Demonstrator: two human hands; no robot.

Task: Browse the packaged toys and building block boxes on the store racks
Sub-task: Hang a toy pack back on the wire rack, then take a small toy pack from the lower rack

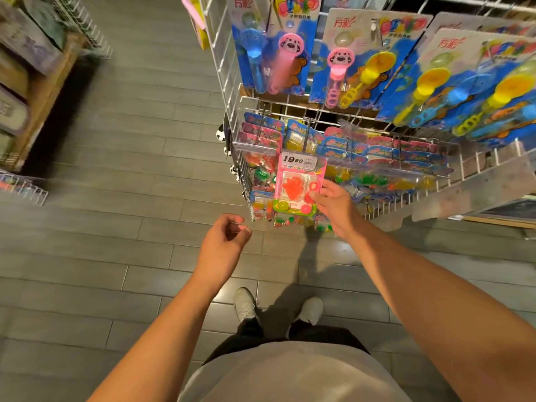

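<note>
head | right hand [333, 204] pinches toy pack [298, 187] edge | left hand [224, 236] loosely curled, holding nothing

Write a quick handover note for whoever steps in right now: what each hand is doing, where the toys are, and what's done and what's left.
Right hand: grips the right edge of the pink toy pack, which hangs at the front of the lower hooks on the wire rack.
Left hand: loosely curled, holds nothing.
Bubble wand cards hang on the upper row, untouched.
Done: one pack picked out.
Left: check it, browse the rest.
</note>
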